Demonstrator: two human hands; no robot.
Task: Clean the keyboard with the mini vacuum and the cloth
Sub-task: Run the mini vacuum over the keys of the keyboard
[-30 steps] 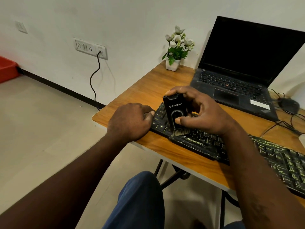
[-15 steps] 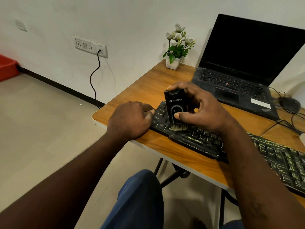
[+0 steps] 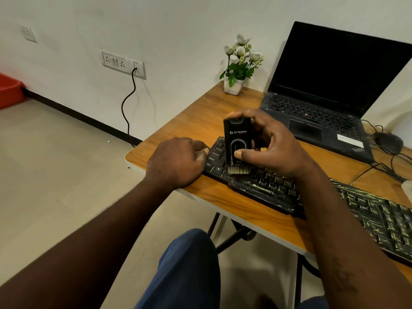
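Note:
A black keyboard (image 3: 367, 210) with pale key markings lies slanted along the front of the wooden table (image 3: 200, 112). My right hand (image 3: 274, 146) grips a black mini vacuum (image 3: 237, 139) upright, its pale brush tip down on the keys near the keyboard's left end. My left hand (image 3: 178, 161) rests on the table with fingers curled against the keyboard's left edge. No cloth shows in view.
An open dark laptop (image 3: 330, 92) stands at the back right, a small potted plant (image 3: 239, 65) at the back corner. A mouse (image 3: 389, 142) and cables lie at the far right. A wall socket with a black cord (image 3: 129, 103) is left of the table.
The vacuum and my right hand have shifted slightly along the keys at the left end. My left hand stays in place.

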